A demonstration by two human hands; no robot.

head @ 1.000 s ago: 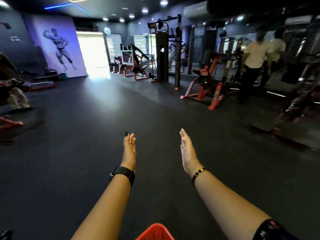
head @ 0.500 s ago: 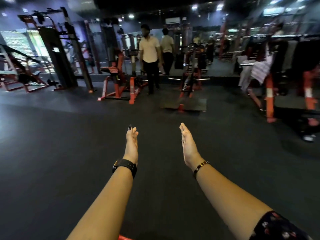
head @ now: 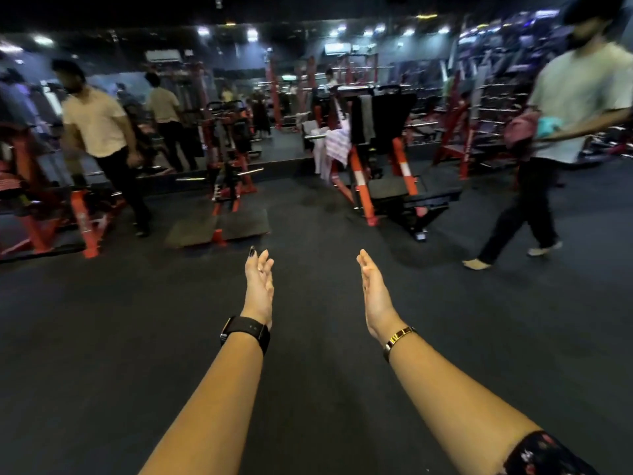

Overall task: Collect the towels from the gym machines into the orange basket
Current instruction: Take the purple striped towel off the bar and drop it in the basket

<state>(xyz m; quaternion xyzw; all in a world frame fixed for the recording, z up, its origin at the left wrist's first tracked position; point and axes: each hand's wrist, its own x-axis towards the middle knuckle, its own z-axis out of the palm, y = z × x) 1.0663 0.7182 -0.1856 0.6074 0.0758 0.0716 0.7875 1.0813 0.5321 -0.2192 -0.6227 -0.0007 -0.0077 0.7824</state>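
Note:
Both my arms stretch forward over the dark floor. My left hand (head: 259, 286) and my right hand (head: 374, 291) are held edge-up with straight fingers, palms facing each other, and hold nothing. Ahead, pale striped towels (head: 335, 147) hang over the left side of a red and black gym machine (head: 383, 159). The orange basket is out of view.
A person in a pale shirt (head: 555, 138) walks across at the right, carrying pink and teal cloths. Another person (head: 99, 132) stands at the left by a red machine (head: 44, 214). A further red machine (head: 229, 173) with floor plates stands ahead left. Dark floor (head: 315, 371) lies between.
My view has swung right: the machine with towels has come from the right edge to the centre, a walking person has entered at the right, and the basket rim has dropped out of view.

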